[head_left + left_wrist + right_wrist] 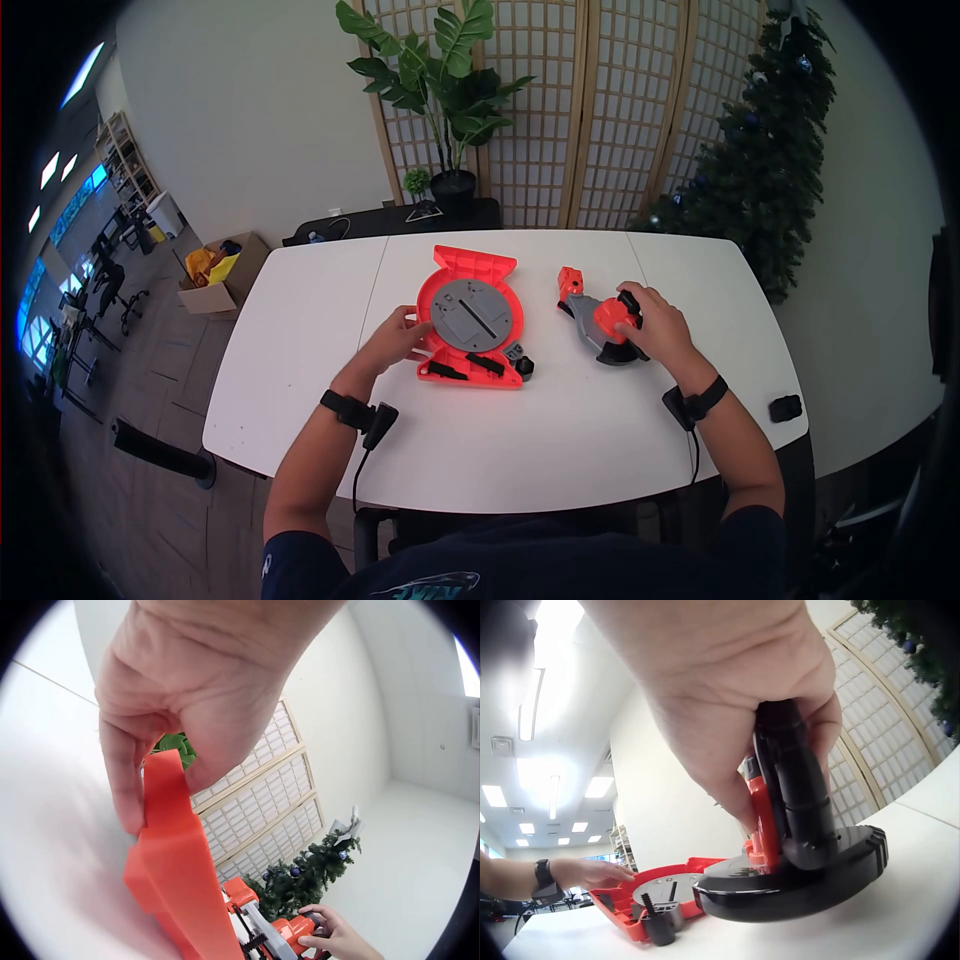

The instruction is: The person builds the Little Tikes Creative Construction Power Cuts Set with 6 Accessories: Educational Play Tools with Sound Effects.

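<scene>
A red toy mitre saw base [475, 262] lies on the white table, a slotted grey disc [465, 318] set in its middle. My left hand [398, 340] pinches the base's left rim between thumb and fingers, plain in the left wrist view. To the right is the toy saw head [588, 322], grey and red with a black blade guard [795, 889]. My right hand [660, 325] grips it by its black handle [799, 795]; the palm hides part of that handle. A black knob with a threaded shaft [658, 926] stands at the base's near right corner.
Two black strips lie along the base's near end. A small black object [786, 408] sits by the table's right edge. Behind the table are a potted plant [453, 188], a lattice screen [540, 120] and a decorated tree [750, 160]. A cardboard box [225, 285] stands on the floor at left.
</scene>
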The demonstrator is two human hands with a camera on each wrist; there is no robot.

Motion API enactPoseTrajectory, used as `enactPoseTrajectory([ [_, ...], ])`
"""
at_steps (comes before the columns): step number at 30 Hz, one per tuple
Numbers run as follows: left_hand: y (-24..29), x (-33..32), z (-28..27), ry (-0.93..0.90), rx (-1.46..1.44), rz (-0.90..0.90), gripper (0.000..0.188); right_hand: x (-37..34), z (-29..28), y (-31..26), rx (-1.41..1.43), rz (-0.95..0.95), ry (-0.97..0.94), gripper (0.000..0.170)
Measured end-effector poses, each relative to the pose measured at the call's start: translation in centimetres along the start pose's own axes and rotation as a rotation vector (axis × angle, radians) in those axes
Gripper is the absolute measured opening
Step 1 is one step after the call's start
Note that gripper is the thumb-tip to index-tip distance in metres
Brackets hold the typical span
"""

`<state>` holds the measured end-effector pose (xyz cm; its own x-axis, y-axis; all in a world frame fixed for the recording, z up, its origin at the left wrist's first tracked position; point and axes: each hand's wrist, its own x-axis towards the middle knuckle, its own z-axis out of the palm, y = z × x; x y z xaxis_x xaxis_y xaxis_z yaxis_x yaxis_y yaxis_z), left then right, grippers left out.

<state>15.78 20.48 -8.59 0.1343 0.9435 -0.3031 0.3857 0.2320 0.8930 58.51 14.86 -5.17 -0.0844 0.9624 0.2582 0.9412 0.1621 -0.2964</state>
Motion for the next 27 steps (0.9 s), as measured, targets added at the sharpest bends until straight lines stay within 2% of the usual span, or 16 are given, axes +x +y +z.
enactPoseTrajectory([
  [5,-0.8,0.8,-0.1,-0.004,-0.003,-0.004,0.049,1.5,0.8,0.4,0.003,0.019,-0.023,0.058],
  [25,-0.8,0.6,0.2,0.025,0.023,-0.014,0.047,3.4,1.9,0.7,-0.060,0.039,-0.067,0.066],
  [27,-0.8,0.6,0.2,0.027,0.022,-0.003,0.045,3.2,1.9,0.5,-0.057,0.007,-0.002,0.061],
])
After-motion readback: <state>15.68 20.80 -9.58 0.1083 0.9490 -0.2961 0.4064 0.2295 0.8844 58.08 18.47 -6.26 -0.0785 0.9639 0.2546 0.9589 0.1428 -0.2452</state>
